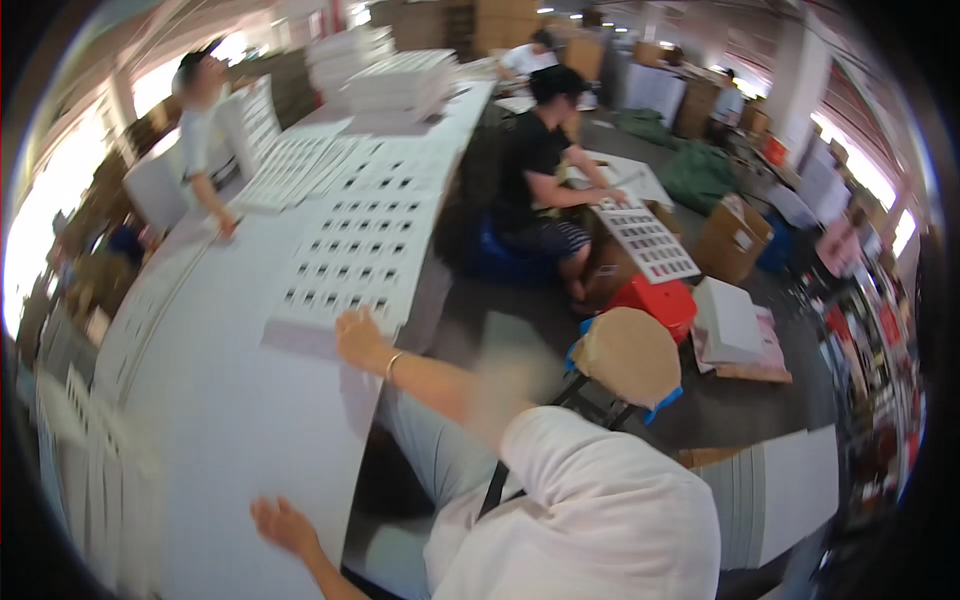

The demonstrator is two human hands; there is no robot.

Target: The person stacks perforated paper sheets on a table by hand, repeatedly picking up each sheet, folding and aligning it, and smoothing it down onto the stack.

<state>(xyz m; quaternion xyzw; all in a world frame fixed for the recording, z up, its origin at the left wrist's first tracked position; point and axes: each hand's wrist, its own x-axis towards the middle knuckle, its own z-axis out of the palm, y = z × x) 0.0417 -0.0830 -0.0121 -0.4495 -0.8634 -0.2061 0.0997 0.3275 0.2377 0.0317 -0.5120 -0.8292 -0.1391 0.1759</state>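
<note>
Along a long white desk (pixel 220 400), right hand (pixel 360 338) at the near edge of a flat white sheet (pixel 355 257) with rows of dark squares, its grip impossible to tell, left hand (pixel 283 523) loosely open near the desk's edge, broad surface between.

Between the dark-squared panel (pixel 350 238) and the left hand (pixel 285 525), the white tabletop (pixel 225 400) gave room to pass. The right hand (pixel 360 338) occupied the panel's near edge. White stacks (pixel 402 82) stood beyond the panel, a co-worker's hand (pixel 227 226) to one side of it, the brown-topped stool (pixel 628 362) off its opposite side.
</note>
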